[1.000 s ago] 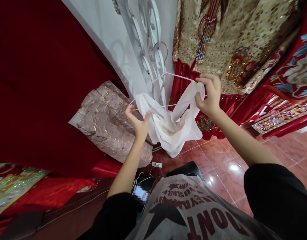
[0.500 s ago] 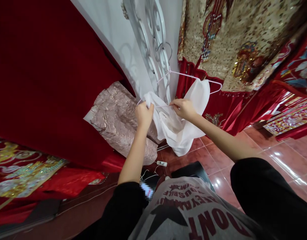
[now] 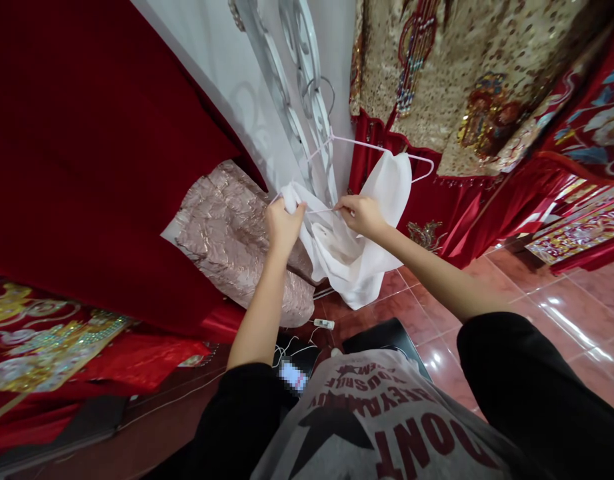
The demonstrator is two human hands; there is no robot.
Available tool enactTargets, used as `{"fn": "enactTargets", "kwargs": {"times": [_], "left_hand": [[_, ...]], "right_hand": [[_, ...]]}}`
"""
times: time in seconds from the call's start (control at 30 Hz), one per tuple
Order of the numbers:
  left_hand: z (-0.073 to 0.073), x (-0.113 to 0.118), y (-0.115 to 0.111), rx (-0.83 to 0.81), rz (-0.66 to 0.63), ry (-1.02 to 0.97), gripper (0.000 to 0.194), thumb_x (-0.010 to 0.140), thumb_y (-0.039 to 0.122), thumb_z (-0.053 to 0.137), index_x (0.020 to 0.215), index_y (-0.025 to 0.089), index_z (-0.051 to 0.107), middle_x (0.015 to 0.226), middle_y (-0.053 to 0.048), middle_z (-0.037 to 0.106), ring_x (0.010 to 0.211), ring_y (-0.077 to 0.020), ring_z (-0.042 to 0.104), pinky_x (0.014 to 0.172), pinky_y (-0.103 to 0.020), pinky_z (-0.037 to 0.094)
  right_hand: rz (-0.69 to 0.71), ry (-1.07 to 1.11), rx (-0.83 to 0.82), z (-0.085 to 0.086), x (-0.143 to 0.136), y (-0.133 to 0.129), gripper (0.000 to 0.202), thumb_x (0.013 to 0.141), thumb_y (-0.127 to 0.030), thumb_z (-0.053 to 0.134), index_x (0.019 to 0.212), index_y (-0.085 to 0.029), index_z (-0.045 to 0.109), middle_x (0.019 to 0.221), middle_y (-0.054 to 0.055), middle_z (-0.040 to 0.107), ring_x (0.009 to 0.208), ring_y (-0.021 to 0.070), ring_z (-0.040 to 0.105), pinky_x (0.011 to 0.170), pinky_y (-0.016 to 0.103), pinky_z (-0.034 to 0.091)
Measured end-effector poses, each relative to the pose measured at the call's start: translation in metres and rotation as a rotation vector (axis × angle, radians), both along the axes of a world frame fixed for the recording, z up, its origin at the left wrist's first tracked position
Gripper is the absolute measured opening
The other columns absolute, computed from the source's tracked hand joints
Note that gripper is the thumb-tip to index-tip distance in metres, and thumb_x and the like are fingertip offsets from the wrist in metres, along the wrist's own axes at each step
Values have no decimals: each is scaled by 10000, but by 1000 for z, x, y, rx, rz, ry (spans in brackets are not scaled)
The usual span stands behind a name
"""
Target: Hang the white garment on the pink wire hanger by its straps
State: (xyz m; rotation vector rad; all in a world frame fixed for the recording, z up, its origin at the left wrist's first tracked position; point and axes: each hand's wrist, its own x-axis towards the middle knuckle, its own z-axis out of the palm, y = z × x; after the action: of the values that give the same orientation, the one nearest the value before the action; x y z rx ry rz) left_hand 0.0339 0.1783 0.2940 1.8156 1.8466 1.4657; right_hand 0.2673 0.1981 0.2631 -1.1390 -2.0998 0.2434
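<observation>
A thin white garment (image 3: 359, 277) hangs draped on a pale pink clothes hanger (image 3: 363, 143), its folds sagging open between the hanger's two ends. My left hand (image 3: 283, 223) is closed on the garment's edge near the hanger's left end. With pinched fingertips, my right hand (image 3: 361, 215) grips a thin whitish strap that runs taut across to my left hand. The hanger's metal hook (image 3: 321, 90) rests against a white scrollwork frame (image 3: 307, 60). Folds and my fingers hide the strap's ends.
A pinkish textured garment (image 3: 231, 240) hangs close on the left, beside a large red cloth (image 3: 87, 133). Gold sequined fabric (image 3: 437, 87) hangs at upper right. Below are shiny red floor tiles (image 3: 437, 320), a white power strip (image 3: 323, 324), cables and a black seat-like surface (image 3: 387, 335).
The view has shifted slightly, so the hanger and garment sit a little further left. Both hands keep the same hold, with the strap still stretched between them.
</observation>
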Motion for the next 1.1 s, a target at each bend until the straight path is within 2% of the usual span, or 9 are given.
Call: {"fn": "enactTargets", "kwargs": {"times": [0.13,0.27,0.4,0.5,0.63,0.73,0.87,0.97,1.1], "left_hand": [[0,6,-4,48,-41,-136,348,766,275,836,586,212,545,587,24,497,629,-171,487,671,-306,412],[10,4,2,17,-254,-646,156,808,289,785,734,181,699,741,-28,677,649,-149,572,637,-274,454],[29,-19,19,7,-379,-981,189,803,294,850,921,184,751,980,-78,765,677,-127,602,624,-261,458],[36,-47,22,9,-363,-1186,128,891,245,798,991,206,729,1046,-60,788,625,-101,572,593,-255,425],[26,-81,2,115,-228,-1516,104,1041,128,589,981,177,658,871,27,745,459,-20,371,535,-208,344],[9,-88,-19,21,-109,-1460,59,1000,131,628,970,157,672,774,51,686,437,-19,335,511,-192,328],[-13,-70,-33,-23,4,-1233,122,781,73,725,873,153,728,783,-7,706,644,-85,589,647,-185,474],[-17,-52,-33,34,-116,-1166,92,739,147,754,817,181,718,743,-12,662,747,-142,646,777,-243,550],[-11,-33,-30,9,-306,-1195,201,868,367,697,774,190,675,582,50,403,500,-96,408,621,-250,479]], "right_hand": [[0,7,-15,3,0,-1,318,919,-131,552,1040,-203,837,983,92,805,921,270,704,863,363,503],[32,34,-41,5,-1,-1,316,905,-112,556,1010,-192,844,971,90,809,907,264,715,880,363,516],[38,56,-48,8,-4,-3,309,914,-122,573,1032,-190,850,1010,86,823,912,258,732,874,350,525],[29,63,-49,8,-4,-4,305,914,-125,585,1034,-210,851,1057,70,836,953,261,743,865,340,524],[10,75,-57,7,-1,-3,290,896,-113,598,1000,-208,851,1009,69,834,897,247,725,840,333,511],[86,126,-78,6,-4,-4,267,907,-132,602,998,-195,845,954,64,820,821,212,693,818,313,504],[169,223,-119,7,-17,-8,249,940,-172,589,1010,-188,828,974,64,816,779,184,660,802,297,504],[162,248,-119,9,-20,-11,250,930,-175,586,1005,-183,825,961,68,813,782,188,655,802,302,503],[160,234,-123,8,-15,-13,261,924,-175,577,1005,-183,825,954,71,811,797,197,659,809,309,505]]}}
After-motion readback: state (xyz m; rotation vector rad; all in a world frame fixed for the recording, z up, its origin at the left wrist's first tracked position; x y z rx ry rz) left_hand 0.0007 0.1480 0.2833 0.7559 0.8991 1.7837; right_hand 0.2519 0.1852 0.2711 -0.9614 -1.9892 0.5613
